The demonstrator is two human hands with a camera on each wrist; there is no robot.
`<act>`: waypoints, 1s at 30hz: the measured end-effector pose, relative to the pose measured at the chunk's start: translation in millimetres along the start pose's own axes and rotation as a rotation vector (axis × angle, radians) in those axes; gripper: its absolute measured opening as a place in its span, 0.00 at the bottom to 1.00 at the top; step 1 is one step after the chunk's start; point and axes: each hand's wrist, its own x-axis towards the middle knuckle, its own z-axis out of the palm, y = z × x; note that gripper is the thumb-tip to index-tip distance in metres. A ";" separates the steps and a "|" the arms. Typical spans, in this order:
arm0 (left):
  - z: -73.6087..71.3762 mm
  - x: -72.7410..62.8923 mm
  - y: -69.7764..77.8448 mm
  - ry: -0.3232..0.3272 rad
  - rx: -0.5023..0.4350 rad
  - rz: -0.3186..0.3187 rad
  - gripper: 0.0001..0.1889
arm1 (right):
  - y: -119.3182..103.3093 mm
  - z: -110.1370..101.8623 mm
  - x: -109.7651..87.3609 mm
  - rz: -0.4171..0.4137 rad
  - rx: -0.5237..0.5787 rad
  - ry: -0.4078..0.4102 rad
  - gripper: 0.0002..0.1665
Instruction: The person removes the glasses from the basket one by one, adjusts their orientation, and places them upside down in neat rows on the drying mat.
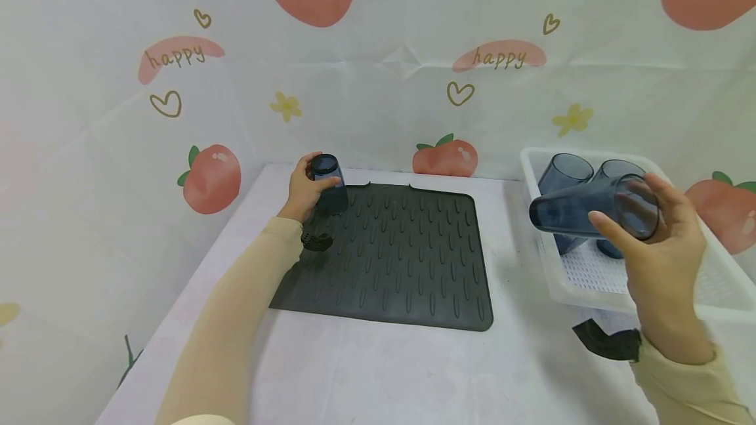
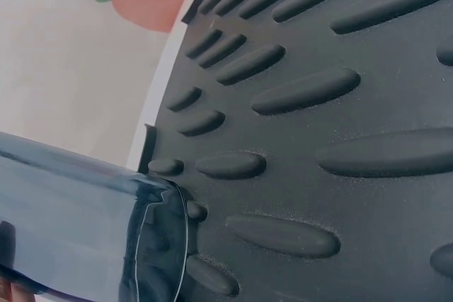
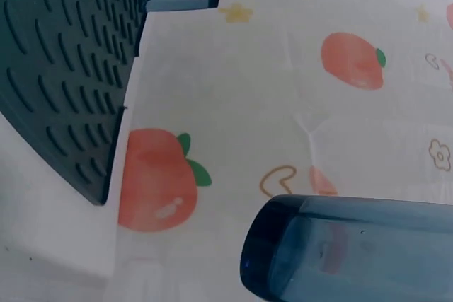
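Observation:
My left hand [image 1: 307, 189] grips a blue-tinted drinking glass [image 1: 332, 195], which stands upside down at the back left corner of a dark ribbed drying mat [image 1: 401, 254]. In the left wrist view, the rim of that glass [image 2: 159, 245] meets the mat's raised ribs. Over on the right, my right hand [image 1: 670, 248] holds a second blue glass [image 1: 575, 208] around its rim end. This glass lies sideways in the air above a white basket [image 1: 567, 290], base pointing left. In the right wrist view only the base half of the glass [image 3: 354, 252] shows.
Inside the basket, more blue glasses stand, among them one glass [image 1: 564, 172] at its back left; the held glass partly hides them. A white table [image 1: 378, 372] lies under mat and basket. Behind it hangs a fruit-printed backdrop [image 1: 366, 97].

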 end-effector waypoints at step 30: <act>-1.4 -0.3 -2.1 -0.001 0.041 0.026 0.41 | 25.4 25.5 -33.0 0.173 -0.252 -0.083 0.43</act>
